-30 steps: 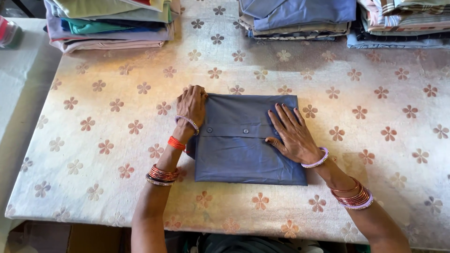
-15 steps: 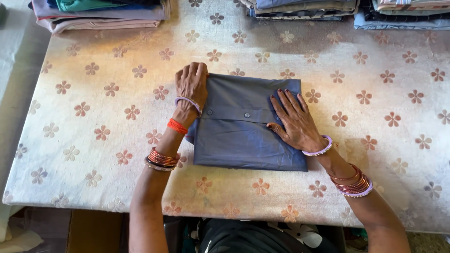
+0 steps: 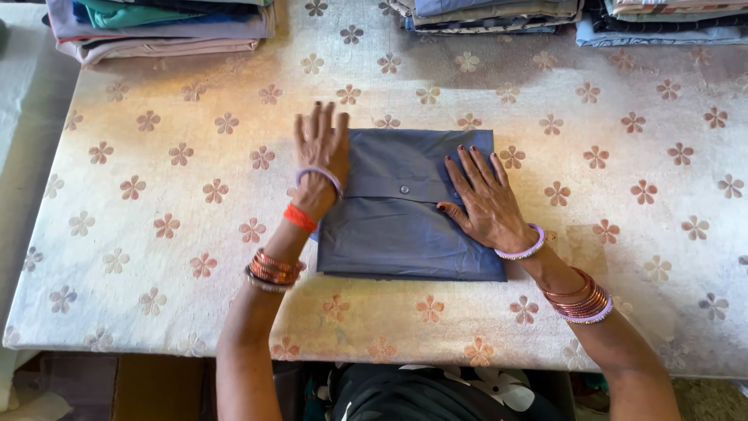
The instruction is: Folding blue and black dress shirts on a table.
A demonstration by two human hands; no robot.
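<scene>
Although it takes up most of the view, the table [image 3: 140,257] matters mainly as a flat, firm bed: a pale cloth printed with rust-coloured flowers, with stacks of folded garments [image 3: 160,23] lined along its far edge. Near the front edge, at the middle, lies the folded blue-grey shirt [image 3: 397,230], squared into a neat rectangle with a buttoned placket running across it. It looks light, thin and limp, a soft cloth that would likely slump and lose its folds if lifted by one corner; the safer hold, by my judgement, is under both side edges at once, palms flat, so the layers stay stacked. The right hand [image 3: 487,203] lies flat on the shirt's right half, fingers spread and pressing, grasping nothing. The left hand [image 3: 321,152] rests open along the shirt's left edge, fingers straight and pointing away, half on the cloth and half on the table. Smallest of all, a single button [image 3: 404,189] sits between the two hands.
</scene>
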